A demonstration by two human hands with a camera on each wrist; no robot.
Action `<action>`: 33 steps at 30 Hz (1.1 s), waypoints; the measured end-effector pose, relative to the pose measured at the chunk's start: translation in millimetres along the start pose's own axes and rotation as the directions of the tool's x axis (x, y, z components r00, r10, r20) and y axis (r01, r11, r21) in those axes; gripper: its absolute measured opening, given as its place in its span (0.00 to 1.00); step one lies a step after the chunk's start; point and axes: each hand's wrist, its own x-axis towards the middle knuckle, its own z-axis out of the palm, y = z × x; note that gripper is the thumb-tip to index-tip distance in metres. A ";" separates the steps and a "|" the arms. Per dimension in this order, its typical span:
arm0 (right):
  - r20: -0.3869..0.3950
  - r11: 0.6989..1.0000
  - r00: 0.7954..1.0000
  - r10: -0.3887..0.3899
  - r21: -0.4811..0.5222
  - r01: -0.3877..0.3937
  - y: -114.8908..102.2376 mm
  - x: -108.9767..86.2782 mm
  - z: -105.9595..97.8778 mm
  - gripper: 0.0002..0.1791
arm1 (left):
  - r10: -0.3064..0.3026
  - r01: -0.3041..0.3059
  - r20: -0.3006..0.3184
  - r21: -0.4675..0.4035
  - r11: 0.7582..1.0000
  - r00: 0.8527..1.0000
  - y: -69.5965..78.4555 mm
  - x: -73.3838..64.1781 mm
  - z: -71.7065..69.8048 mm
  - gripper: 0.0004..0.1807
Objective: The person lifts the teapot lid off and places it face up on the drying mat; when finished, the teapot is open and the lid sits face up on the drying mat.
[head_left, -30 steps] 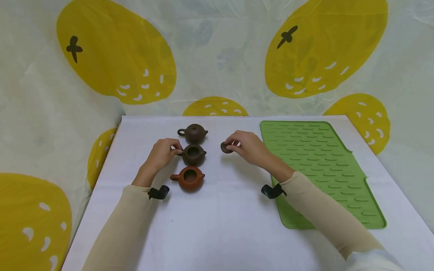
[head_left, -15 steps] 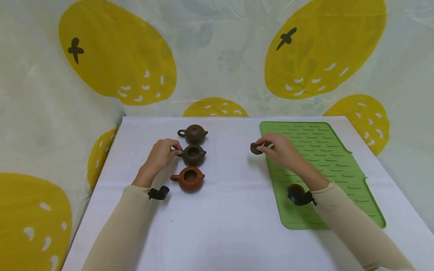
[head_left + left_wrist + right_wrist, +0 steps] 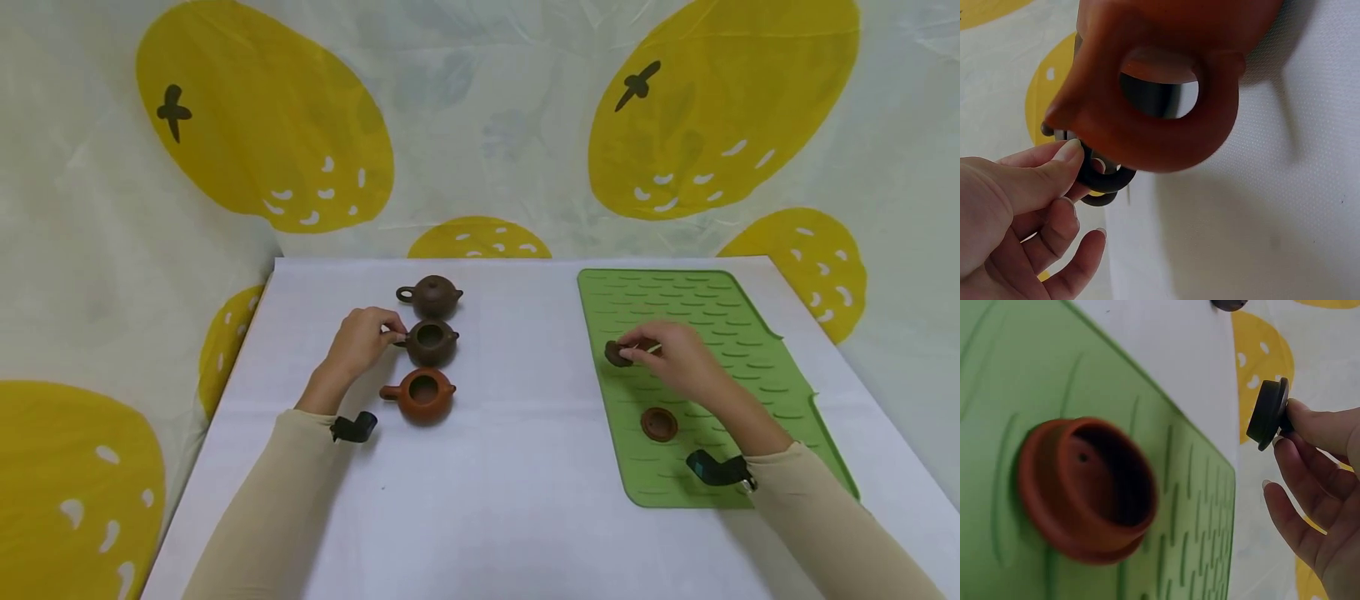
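Note:
My left hand (image 3: pixel 360 346) pinches the handle of the dark brown teapot (image 3: pixel 444 350), which stands lidless in the middle of a row of three. Behind it sits another brown teapot (image 3: pixel 435 293) with its lid on. Nearest me is a reddish-orange teapot (image 3: pixel 424 407), uncovered; its handle fills much of the left wrist view. Over the left part of the green mat (image 3: pixel 750 392), my right hand (image 3: pixel 678 358) holds a dark brown teapot lid (image 3: pixel 1268 412) by its knob, tilted and apart from the mat. A reddish-orange lid (image 3: pixel 659 424) lies upside down on the mat.
A white cloth (image 3: pixel 510 467) covers the table. Behind the table hangs a pale curtain (image 3: pixel 487 125) with large yellow fruit prints. The green mat takes up the table's right side.
My right hand has carried the dark lid rightward from near the teapots to above the mat, uncovering the orange lid to view. The left hand keeps its hold on the middle teapot.

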 end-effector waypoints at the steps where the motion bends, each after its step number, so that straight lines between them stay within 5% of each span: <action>1: 0.005 1.000 1.000 0.010 -0.004 -0.010 2.2 -2.4 0.6 0.10 | -0.001 0.001 0.001 0.000 1.000 1.000 0.2 -0.1 0.0 0.03; 33: 0.030 0.993 0.993 0.117 0.010 -0.117 35.8 -42.0 23.5 0.08 | -0.006 0.007 -0.003 0.069 0.998 1.000 4.1 -1.3 0.0 0.05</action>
